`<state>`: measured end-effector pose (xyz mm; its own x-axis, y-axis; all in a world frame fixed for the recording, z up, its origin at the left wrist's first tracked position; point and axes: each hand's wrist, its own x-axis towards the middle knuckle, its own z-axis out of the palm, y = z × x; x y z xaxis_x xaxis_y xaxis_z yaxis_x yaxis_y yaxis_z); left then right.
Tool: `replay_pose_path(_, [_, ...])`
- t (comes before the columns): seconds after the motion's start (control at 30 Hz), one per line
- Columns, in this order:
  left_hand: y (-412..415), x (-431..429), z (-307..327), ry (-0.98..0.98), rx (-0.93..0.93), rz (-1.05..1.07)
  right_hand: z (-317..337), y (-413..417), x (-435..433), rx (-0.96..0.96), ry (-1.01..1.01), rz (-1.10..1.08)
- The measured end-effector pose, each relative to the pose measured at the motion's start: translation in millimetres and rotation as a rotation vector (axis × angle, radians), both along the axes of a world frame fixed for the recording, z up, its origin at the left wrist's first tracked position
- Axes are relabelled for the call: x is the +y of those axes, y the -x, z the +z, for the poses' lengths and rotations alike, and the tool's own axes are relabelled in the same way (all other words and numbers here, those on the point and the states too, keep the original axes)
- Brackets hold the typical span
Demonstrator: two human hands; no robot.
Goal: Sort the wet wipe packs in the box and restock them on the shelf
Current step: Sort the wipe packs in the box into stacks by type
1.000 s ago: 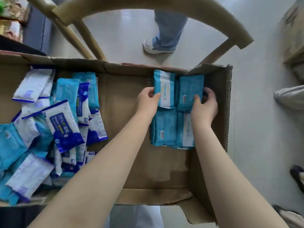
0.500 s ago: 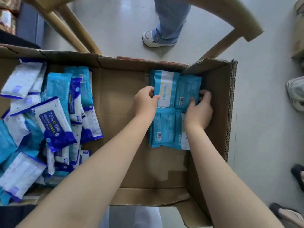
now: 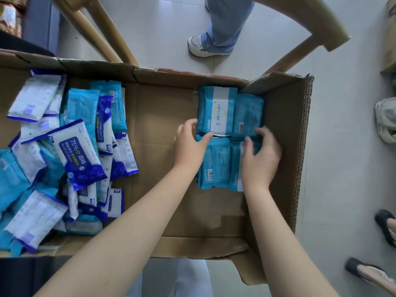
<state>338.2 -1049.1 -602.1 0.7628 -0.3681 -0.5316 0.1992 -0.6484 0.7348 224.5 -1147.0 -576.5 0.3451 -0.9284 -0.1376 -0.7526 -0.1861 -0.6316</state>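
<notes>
A large cardboard box (image 3: 162,133) lies open below me. Against its right wall, teal wet wipe packs lie in a tidy two-by-two block: a far-left pack (image 3: 216,110), a far-right pack (image 3: 248,112), a near-left pack (image 3: 214,161) and a near-right pack (image 3: 235,166). My left hand (image 3: 190,144) curls round the near-left corner of the far-left pack, thumb on its near edge. My right hand (image 3: 261,153) rests over the near-right pack with fingers spread and loosely bent, hiding most of it. A jumbled heap of blue-and-white alcohol wipe packs (image 3: 79,151) and teal packs fills the box's left half.
Bare cardboard floor runs down the box's middle. Wooden chair legs (image 3: 107,37) and a curved chair back (image 3: 310,20) stand beyond the box. A person's shoe (image 3: 201,46) is on the tiled floor behind, and other feet (image 3: 385,121) are at the right.
Both hands slid back toward me, from the far row of teal packs to the seam between the rows. My right hand's fingers lifted and spread.
</notes>
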Motion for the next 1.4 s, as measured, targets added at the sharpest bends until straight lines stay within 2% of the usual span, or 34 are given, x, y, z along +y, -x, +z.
replay_pose_path(0.13, [36, 25, -3, -0.106, 0.044, -0.021, -6, 32, 27, 0.045, -0.093, 0.01])
replay_pose_path(0.23, [43, 27, -7, -0.097, 0.04, -0.079, -14, 40, 35, 0.113, -0.168, 0.045])
replay_pose_path(0.43, [42, 27, -12, -0.1, -0.025, -0.174, -18, 32, 26, 0.148, -0.154, 0.091])
replay_pose_path(0.6, [26, 40, 4, -0.044, 0.05, -0.161, 3, 20, 26, 0.128, -0.139, 0.143])
replay_pose_path(0.67, [9, 60, 22, -0.017, -0.008, -0.165, 21, 9, 37, 0.115, -0.096, 0.213])
replay_pose_path(0.8, [-38, 141, 65, 0.023, -0.242, -0.149, 58, -31, 82, 0.055, -0.05, 0.386])
replay_pose_path(0.9, [-75, 228, 84, -0.05, -0.406, -0.038, 77, -75, 134, 0.03, -0.019, 0.563])
replay_pose_path(0.97, [-94, 289, 88, -0.133, -0.436, 0.077, 84, -104, 176, 0.002, -0.032, 0.675])
replay_pose_path(1.1, [-120, 396, 76, -0.325, -0.36, 0.24, 82, -151, 262, -0.042, -0.106, 0.875])
replay_pose_path(1.2, [-132, 448, 61, -0.391, -0.163, 0.343, 68, -175, 321, 0.011, -0.223, 0.984])
replay_pose_path(1.4, [-150, 486, 21, -0.337, 0.127, 0.511, 26, -215, 386, 0.21, -0.309, 1.001])
